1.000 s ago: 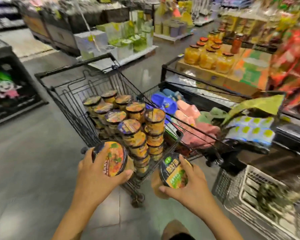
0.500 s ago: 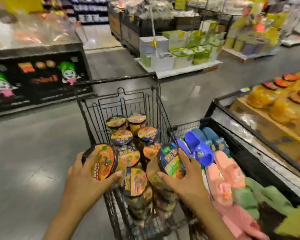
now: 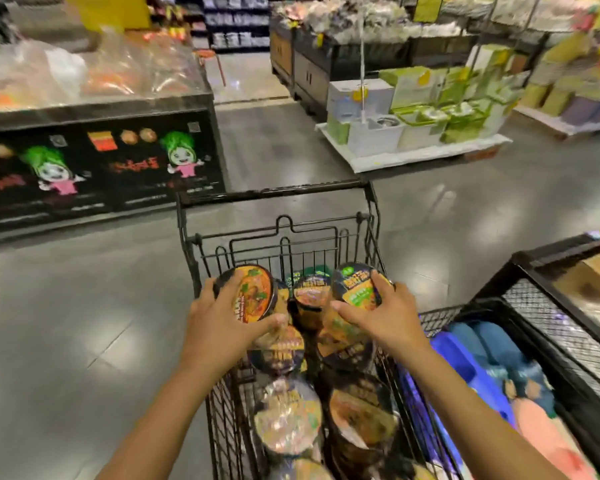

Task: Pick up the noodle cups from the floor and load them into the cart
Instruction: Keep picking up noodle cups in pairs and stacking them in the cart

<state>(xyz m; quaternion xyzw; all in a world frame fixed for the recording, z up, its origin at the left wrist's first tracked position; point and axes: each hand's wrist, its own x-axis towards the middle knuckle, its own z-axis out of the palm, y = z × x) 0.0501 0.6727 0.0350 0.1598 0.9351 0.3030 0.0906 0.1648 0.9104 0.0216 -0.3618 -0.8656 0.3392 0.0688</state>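
Two round noodle cups with dark rims and orange printed lids are tilted over the black wire cart [image 3: 371,216]: the left hand [image 3: 219,323] clasps one cup [image 3: 252,294], the right hand [image 3: 388,315] the other [image 3: 357,285]. Stacked noodle cups [image 3: 288,417] fill the basket below.

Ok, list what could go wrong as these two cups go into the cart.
1. The cart already holds stacked cups with little flat room; a cup set on their tilted lids may slide or topple.
2. The left hand holds its orange-lidded cup tilted on edge, so it could slip.
3. The right hand and its green-label cup sit close to the cart's wire side and might knock it.
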